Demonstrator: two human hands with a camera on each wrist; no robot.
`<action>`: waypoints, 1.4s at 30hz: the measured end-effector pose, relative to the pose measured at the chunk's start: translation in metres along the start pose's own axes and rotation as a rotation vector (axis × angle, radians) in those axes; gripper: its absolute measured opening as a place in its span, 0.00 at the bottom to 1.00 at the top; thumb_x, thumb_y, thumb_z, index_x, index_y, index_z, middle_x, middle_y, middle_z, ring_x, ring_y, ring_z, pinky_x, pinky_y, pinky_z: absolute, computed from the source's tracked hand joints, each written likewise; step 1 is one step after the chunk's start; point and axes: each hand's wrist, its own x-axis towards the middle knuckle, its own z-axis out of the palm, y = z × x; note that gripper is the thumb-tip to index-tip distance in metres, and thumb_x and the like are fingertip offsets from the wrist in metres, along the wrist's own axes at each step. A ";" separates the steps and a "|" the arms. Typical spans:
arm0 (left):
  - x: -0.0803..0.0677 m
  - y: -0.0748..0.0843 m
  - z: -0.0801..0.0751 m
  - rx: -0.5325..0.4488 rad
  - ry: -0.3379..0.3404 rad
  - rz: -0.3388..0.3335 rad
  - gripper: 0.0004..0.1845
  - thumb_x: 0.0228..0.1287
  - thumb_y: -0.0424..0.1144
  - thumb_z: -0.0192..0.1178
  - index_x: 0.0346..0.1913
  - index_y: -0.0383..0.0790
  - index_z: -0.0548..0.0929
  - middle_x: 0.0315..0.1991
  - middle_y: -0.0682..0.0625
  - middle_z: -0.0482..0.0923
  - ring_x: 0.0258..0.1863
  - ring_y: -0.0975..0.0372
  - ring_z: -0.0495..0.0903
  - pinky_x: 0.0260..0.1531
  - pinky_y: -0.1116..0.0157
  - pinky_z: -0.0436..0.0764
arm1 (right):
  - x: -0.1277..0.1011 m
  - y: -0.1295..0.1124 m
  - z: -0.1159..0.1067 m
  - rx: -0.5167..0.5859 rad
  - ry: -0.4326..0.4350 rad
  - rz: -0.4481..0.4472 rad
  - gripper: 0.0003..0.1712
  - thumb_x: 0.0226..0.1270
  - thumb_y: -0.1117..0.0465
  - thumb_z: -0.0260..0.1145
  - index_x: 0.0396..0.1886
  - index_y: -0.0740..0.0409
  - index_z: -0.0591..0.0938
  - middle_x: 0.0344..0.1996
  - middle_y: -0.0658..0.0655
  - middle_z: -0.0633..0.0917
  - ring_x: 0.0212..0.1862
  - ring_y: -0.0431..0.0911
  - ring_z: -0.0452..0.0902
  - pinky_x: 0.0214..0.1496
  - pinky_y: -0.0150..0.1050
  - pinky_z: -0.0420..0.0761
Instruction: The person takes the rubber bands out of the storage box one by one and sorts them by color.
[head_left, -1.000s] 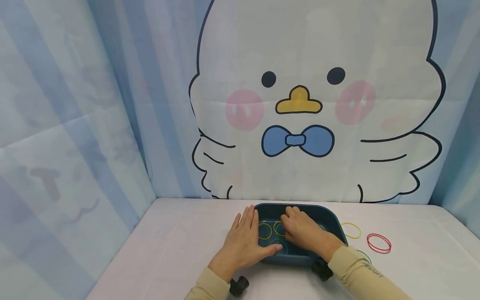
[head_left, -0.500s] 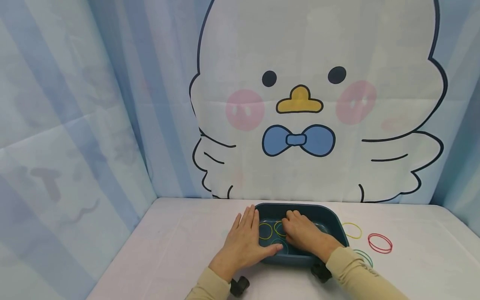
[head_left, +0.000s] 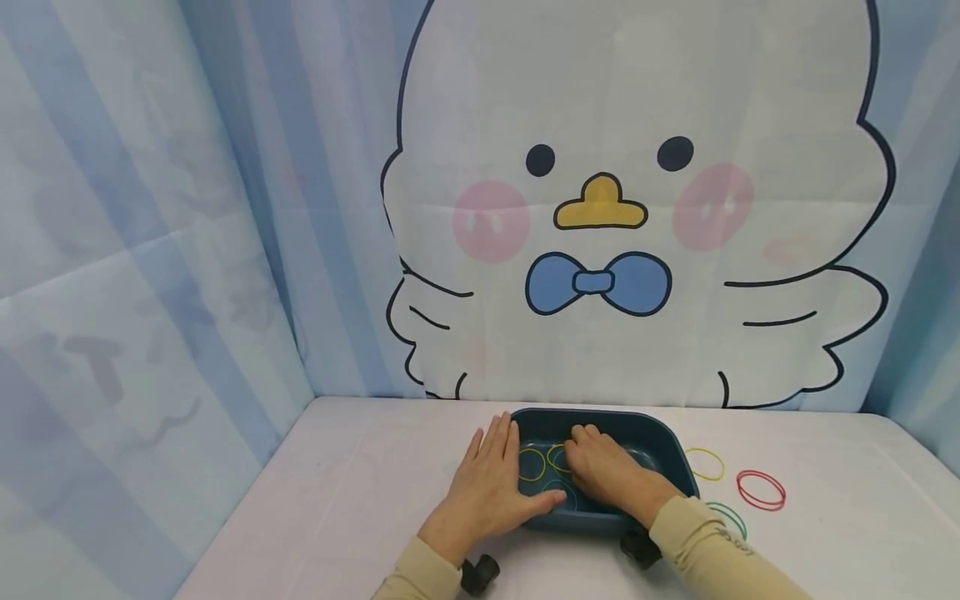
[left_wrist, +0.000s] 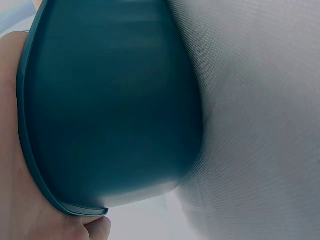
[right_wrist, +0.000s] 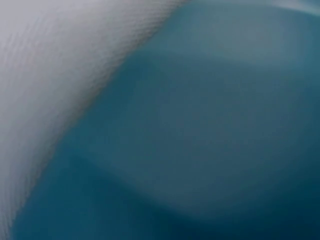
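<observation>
A dark teal tray (head_left: 585,521) stands on the table in the head view. My left hand (head_left: 483,483) lies along its left rim with straight fingers, the thumb reaching over the near rim. The left wrist view shows the tray's outer wall (left_wrist: 115,100) beside that hand. Inside the tray, my right hand (head_left: 607,467) reaches down with bent fingers; its fingertips are hidden. By those fingers lies a yellow rubber band (head_left: 551,452), partly covered. Another yellow rubber band (head_left: 532,478) and a dark green one (head_left: 576,500) lie on the tray floor. The right wrist view is blurred teal.
Right of the tray lie a yellow rubber band (head_left: 722,465), red rubber bands (head_left: 784,493) and green rubber bands (head_left: 742,525), the last partly behind the right sleeve (head_left: 720,550). Black wrist cameras show below both hands. A printed curtain (head_left: 600,350) hangs behind the table (head_left: 337,500).
My right forearm has shifted slightly left, so more of the green rubber bands beside the tray shows. My left hand and the tray look unmoved.
</observation>
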 end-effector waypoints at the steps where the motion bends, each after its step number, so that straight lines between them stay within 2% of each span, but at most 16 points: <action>1: 0.000 0.000 0.000 -0.001 0.000 0.001 0.62 0.57 0.81 0.44 0.78 0.32 0.51 0.80 0.40 0.44 0.80 0.51 0.46 0.77 0.48 0.51 | 0.000 0.000 0.000 -0.004 0.003 -0.001 0.08 0.56 0.67 0.71 0.29 0.67 0.80 0.26 0.56 0.72 0.30 0.47 0.64 0.30 0.44 0.76; 15: 0.000 0.001 -0.001 0.012 0.016 0.004 0.63 0.56 0.81 0.44 0.78 0.31 0.52 0.80 0.39 0.46 0.80 0.50 0.47 0.77 0.48 0.52 | -0.005 0.005 -0.008 -0.026 0.064 -0.013 0.05 0.57 0.69 0.68 0.27 0.65 0.79 0.25 0.55 0.70 0.29 0.46 0.63 0.28 0.43 0.73; 24: 0.000 0.000 0.001 0.023 0.028 0.007 0.63 0.56 0.82 0.44 0.77 0.31 0.53 0.80 0.39 0.48 0.80 0.50 0.49 0.77 0.49 0.53 | -0.008 0.013 -0.014 -0.051 0.110 -0.025 0.08 0.55 0.68 0.71 0.26 0.63 0.78 0.24 0.54 0.69 0.28 0.45 0.61 0.27 0.41 0.70; 31: -0.001 0.001 0.000 0.019 0.027 -0.001 0.63 0.55 0.82 0.44 0.77 0.31 0.53 0.80 0.40 0.47 0.80 0.51 0.48 0.77 0.49 0.53 | -0.009 0.018 -0.020 -0.053 0.117 -0.029 0.07 0.55 0.68 0.70 0.26 0.62 0.78 0.25 0.53 0.70 0.29 0.46 0.64 0.31 0.43 0.73; 42: -0.001 0.002 0.000 0.036 0.028 -0.011 0.63 0.55 0.82 0.44 0.77 0.32 0.53 0.80 0.40 0.48 0.80 0.51 0.49 0.77 0.50 0.53 | -0.013 0.020 -0.029 -0.119 0.117 -0.013 0.08 0.54 0.67 0.71 0.27 0.62 0.78 0.26 0.53 0.70 0.30 0.46 0.64 0.32 0.42 0.73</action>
